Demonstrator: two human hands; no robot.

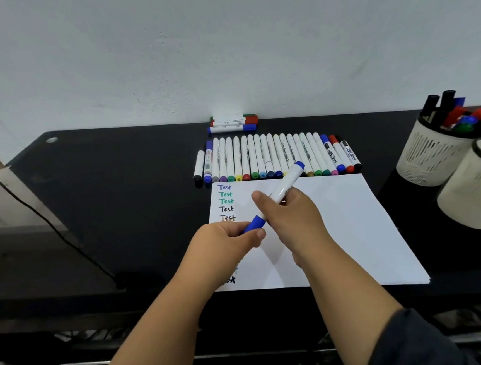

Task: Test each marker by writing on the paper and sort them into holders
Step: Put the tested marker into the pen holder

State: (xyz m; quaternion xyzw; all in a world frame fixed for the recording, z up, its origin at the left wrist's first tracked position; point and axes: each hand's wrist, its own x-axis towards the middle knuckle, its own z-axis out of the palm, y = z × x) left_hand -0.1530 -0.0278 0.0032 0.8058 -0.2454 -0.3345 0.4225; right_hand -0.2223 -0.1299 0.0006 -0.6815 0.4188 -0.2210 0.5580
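Marker work sits mid-cycle here, as I read it from my remote seat: the white-barrelled marker with the blue cap [281, 194] is held in the air over the white sheet of paper [333, 226], above that sheet's upper left part, beside the column of "Test" words [226, 202]. My right hand [290, 215] wraps the barrel near its middle, fingers curled round it. My left hand [226, 237] pinches the blue cap end [255, 223] between thumb and fingers. The marker's long axis runs on a slant, from the cap at the lower left, nearest my left hand, up to the blue butt end at the upper right, which points toward the row of untested markers [275, 157] lying along the paper's far edge. I judge that the coming move turns on this line: the cap must travel straight along the axis, toward the lower left, or it will bind. Whether the cap is fully seated I cannot tell. The two pale slotted holders [434, 153] stand well off the paper's right side, so my right hand is the nearer one for the drop later.
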